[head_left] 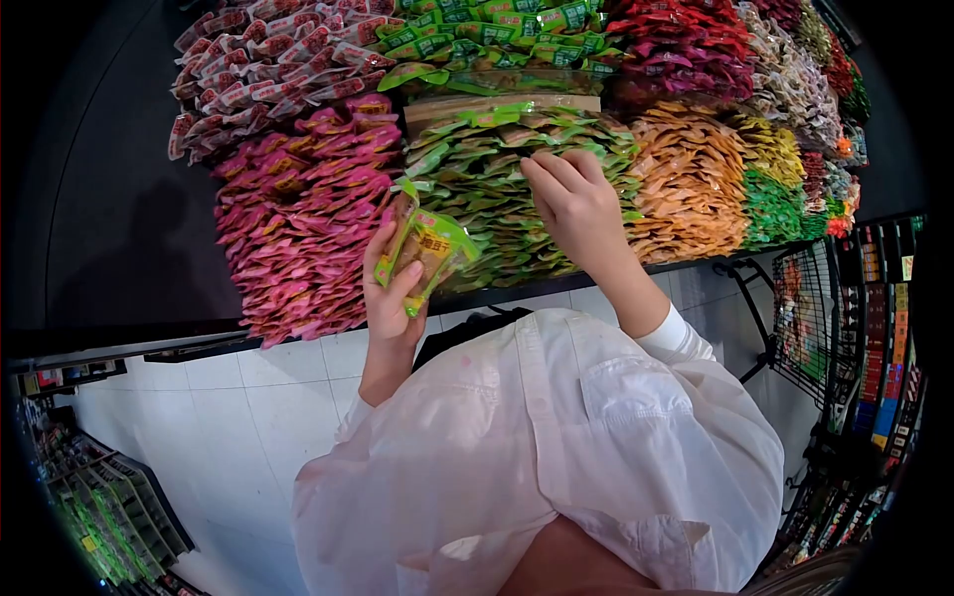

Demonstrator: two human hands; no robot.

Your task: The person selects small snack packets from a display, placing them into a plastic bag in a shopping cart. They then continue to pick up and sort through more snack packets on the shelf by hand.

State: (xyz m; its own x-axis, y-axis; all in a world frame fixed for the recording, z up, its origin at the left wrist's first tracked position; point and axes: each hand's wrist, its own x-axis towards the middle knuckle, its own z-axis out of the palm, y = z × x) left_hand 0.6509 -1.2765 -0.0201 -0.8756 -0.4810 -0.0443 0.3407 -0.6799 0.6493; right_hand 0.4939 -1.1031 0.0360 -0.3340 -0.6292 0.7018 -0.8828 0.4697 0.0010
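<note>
My left hand (390, 283) is closed around a green-edged snack packet (427, 250) with a yellow label and brown contents showing through. It may be more than one packet; the overlap hides this. My right hand (571, 199) is over the stack of green snack packets (507, 214), its fingers curled together and pointing left. What lies between those fingertips, if anything, is hidden. A light brown divider strip (502, 104) runs behind this green stack.
Pink packets (308, 219) are piled to the left, orange packets (688, 184) to the right. Red-and-white packets (278, 60), bright green packets (507, 35) and red packets (681, 45) fill the back row. A wire cart (803, 318) stands at right beside stocked shelves (884, 348).
</note>
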